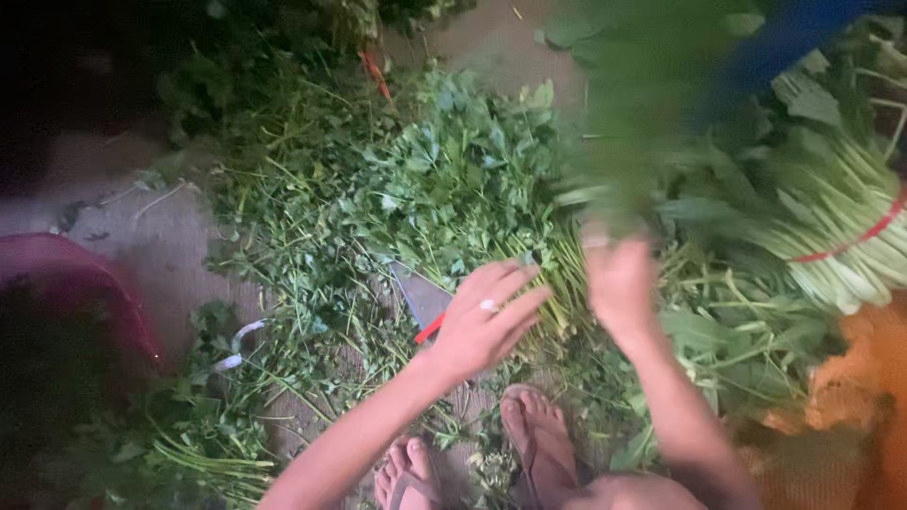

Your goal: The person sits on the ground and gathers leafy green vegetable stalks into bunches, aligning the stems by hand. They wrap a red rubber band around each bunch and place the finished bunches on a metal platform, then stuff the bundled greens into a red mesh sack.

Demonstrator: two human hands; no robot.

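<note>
Greens (453,179) (loose) crowd spread left hand (482,321); right hand (619,283) grips blurred bunch (633,123).

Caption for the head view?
Left hand rests on loose leafy greens; right hand lifts a blurred bunch beside a tied bundle.

Bits on the ground

Red basin (85,283) far left of the fingers (510,293); white strip (236,345) left and lower; red-banded bundle (841,236) well right; orange sack (850,397) right and below; blue cloth (784,47) above right.
</note>
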